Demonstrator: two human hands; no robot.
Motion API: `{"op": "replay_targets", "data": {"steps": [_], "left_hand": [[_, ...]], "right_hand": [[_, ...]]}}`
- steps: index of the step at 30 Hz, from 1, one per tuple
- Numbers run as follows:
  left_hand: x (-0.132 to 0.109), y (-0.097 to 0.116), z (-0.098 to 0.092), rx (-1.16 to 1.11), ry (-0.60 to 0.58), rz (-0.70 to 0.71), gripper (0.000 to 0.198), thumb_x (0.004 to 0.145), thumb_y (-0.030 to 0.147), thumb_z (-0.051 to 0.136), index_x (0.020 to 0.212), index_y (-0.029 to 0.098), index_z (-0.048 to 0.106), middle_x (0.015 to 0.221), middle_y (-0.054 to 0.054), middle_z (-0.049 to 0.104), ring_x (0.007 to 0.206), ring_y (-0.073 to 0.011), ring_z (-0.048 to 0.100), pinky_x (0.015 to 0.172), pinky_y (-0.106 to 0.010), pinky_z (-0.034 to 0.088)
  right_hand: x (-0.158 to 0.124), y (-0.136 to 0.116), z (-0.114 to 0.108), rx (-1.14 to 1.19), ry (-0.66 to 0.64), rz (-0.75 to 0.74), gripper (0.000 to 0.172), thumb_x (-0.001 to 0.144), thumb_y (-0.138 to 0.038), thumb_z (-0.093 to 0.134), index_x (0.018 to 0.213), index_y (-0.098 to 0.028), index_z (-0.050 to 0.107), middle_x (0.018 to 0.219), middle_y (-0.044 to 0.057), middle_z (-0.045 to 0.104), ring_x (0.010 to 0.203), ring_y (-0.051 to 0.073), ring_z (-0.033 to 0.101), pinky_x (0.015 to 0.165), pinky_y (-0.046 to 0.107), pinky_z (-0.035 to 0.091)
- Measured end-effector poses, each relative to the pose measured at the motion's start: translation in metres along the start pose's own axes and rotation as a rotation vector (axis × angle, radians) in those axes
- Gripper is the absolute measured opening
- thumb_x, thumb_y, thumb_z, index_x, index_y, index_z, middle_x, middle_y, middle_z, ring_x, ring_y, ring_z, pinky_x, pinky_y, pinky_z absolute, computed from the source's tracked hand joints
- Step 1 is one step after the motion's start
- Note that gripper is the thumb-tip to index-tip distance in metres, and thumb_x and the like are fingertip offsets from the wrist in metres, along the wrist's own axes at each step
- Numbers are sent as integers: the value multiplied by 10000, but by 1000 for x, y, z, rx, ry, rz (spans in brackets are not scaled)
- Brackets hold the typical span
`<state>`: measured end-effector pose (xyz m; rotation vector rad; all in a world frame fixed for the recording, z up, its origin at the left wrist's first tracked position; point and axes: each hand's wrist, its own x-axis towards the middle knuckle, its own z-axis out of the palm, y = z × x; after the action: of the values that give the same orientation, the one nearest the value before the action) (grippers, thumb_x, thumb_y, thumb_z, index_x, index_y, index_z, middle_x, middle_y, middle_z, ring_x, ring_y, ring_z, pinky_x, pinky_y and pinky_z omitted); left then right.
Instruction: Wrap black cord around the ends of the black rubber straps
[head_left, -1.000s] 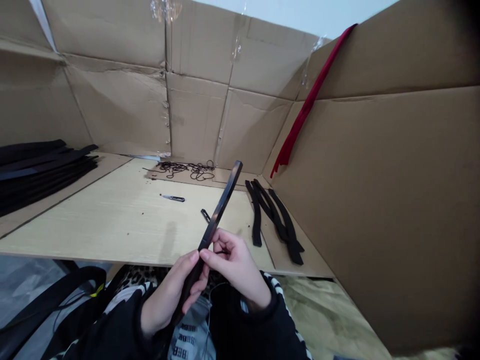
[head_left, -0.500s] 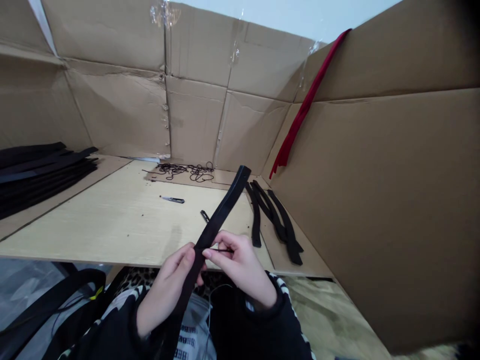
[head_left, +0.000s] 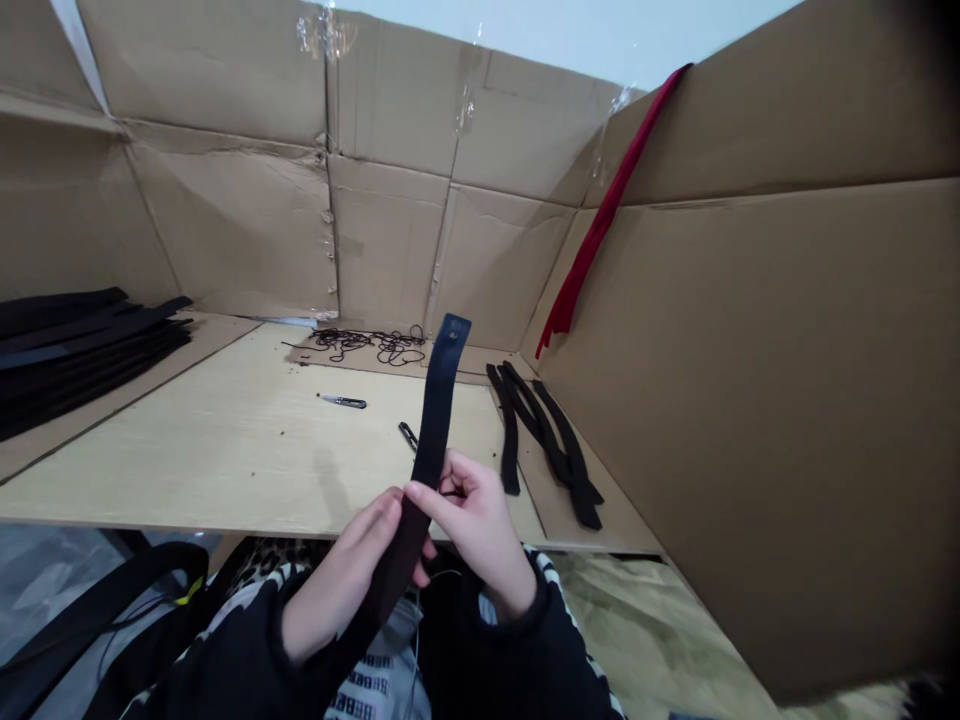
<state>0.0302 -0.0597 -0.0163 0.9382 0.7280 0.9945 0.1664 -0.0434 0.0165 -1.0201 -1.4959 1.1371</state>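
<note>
A long black strap (head_left: 437, 405) stands nearly upright in my hands, with a small round eyelet near its top end. My left hand (head_left: 337, 570) grips its lower part, and the tail runs down toward my sleeve. My right hand (head_left: 472, 525) sits against the strap's edge, its thumb and fingers pinching a thin black cord (head_left: 451, 492) that is barely visible. The hands are close together above the front edge of a pale wooden board (head_left: 225, 460).
Cardboard walls (head_left: 750, 400) rise behind and right of the board, with a red strip (head_left: 604, 215) hanging on them. A stack of black straps (head_left: 75, 360) lies left, several black strips (head_left: 544, 440) lie right, and a cord tangle (head_left: 367, 345), small cutter (head_left: 343, 402) and black clip (head_left: 408, 435) lie ahead.
The strap has swung from leaning right to nearly upright and turned, so its flat face and eyelet show. My hands have shifted slightly, and the view has tilted a little.
</note>
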Motion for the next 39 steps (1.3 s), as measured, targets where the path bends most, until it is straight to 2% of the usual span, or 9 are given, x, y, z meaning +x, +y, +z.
{"op": "replay_targets", "data": {"steps": [4, 7, 10, 17, 20, 23, 29, 35, 39], "left_hand": [[-8, -1, 4, -23, 97, -3, 357, 834, 507, 522, 800, 155, 563, 562, 13, 612, 430, -79, 543, 428, -161, 364], [-6, -5, 0, -209, -124, -77, 383, 865, 480, 434, 671, 160, 513, 359, 55, 455, 272, -42, 377, 396, -168, 266], [-4, -5, -3, -279, -363, -151, 459, 867, 534, 347, 687, 154, 532, 336, 70, 398, 248, -30, 303, 428, -187, 271], [-4, 8, -2, 355, 112, 232, 333, 808, 465, 592, 697, 153, 562, 621, 35, 480, 572, -67, 430, 530, -164, 335], [2, 3, -3, 159, 56, 46, 360, 795, 522, 572, 753, 166, 539, 607, 44, 450, 534, -67, 399, 497, -169, 336], [9, -3, -6, 47, -78, -109, 381, 791, 557, 545, 874, 186, 529, 574, 54, 455, 439, -69, 390, 417, -179, 309], [6, -3, -6, 588, -16, 418, 248, 730, 364, 701, 886, 178, 652, 899, -61, 635, 840, -192, 587, 775, -288, 467], [6, -6, -10, 98, -210, -62, 383, 710, 476, 693, 849, 138, 582, 654, -17, 608, 501, -116, 577, 491, -203, 422], [9, -9, -11, 130, -181, 45, 504, 658, 451, 753, 1007, 196, 493, 648, 29, 597, 433, -90, 535, 427, -180, 396]], "right_hand": [[-1, 0, 0, -173, 92, -140, 261, 752, -381, 661, 740, -138, 568, 545, -59, 370, 493, 52, 343, 452, 183, 267], [3, -1, -3, -25, -61, -119, 345, 726, -364, 676, 980, -140, 611, 555, -67, 368, 497, 53, 330, 472, 183, 277], [5, 0, -3, 154, -87, -58, 329, 649, -389, 717, 819, -133, 598, 575, -42, 445, 505, 60, 376, 481, 188, 317], [-5, -1, 1, -26, 263, -122, 249, 729, -352, 669, 847, -138, 619, 616, -18, 474, 530, 68, 391, 449, 174, 307], [-4, -3, -5, 83, 105, -143, 334, 718, -366, 678, 982, -166, 629, 664, -15, 495, 555, 72, 399, 483, 182, 338], [-2, -7, -10, 116, -13, -155, 271, 635, -360, 742, 757, -152, 618, 629, -16, 499, 540, 71, 395, 484, 190, 334], [-9, -13, -6, -128, 174, -72, 313, 631, -375, 742, 631, -143, 532, 504, -52, 402, 474, 59, 336, 424, 182, 277], [-8, -8, -5, -227, 242, -163, 318, 785, -375, 603, 598, -138, 504, 509, -44, 371, 478, 57, 326, 441, 195, 247], [1, -5, -3, 75, 191, -50, 269, 756, -356, 630, 915, -141, 606, 601, -40, 420, 526, 63, 362, 469, 177, 290]]}}
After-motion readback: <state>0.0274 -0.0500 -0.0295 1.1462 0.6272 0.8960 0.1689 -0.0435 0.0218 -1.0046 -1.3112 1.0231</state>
